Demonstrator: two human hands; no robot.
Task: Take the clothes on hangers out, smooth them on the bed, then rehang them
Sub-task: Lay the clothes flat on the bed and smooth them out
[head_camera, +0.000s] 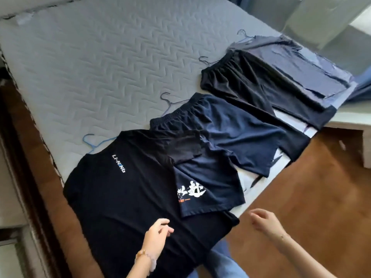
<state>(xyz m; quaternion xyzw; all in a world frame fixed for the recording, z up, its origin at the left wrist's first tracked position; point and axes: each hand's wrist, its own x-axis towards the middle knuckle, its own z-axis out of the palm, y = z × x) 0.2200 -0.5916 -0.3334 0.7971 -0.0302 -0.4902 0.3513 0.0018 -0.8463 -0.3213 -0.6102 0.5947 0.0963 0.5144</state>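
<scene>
Evidently | black T-shirt [120, 193] lay flat at 7 o'clock on bed [90, 67], hanger [90, 141] inside, apparently for smoothing | left hand [158, 231] loosely curled on its hem, pinch unclear | right hand [265, 219] at 5 o'clock, relaxed, empty.

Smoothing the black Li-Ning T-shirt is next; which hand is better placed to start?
Left. The left hand sits over the lower part of the black T-shirt; the right hand hangs off the fabric, past the edge of the bed, above the wooden floor.

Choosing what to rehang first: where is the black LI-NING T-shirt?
Head view: the black T-shirt with white LI-NING lettering lies nearest, lower left on the grey quilted bed, beside navy printed shorts.
</scene>
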